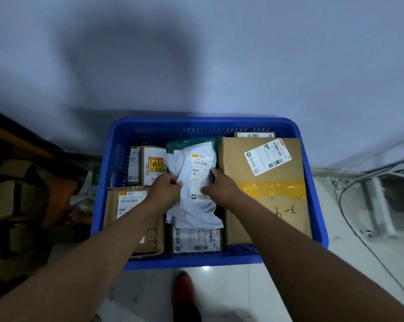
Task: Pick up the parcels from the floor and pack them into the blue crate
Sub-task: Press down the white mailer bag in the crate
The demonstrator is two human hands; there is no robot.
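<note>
The blue crate fills the frame's lower centre, packed with parcels; a large cardboard box lies along its right side; we hold the white mailer at centre, left hand pinching its left edge, right hand gripping its right.

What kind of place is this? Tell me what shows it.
Probably a courier parcel depot or stockroom: a blue crate packed with label-bearing boxes, a white mailer bag, more cartons stacked left.

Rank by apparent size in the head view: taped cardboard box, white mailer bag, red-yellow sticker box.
1. taped cardboard box
2. white mailer bag
3. red-yellow sticker box, smallest, though farther back
</note>
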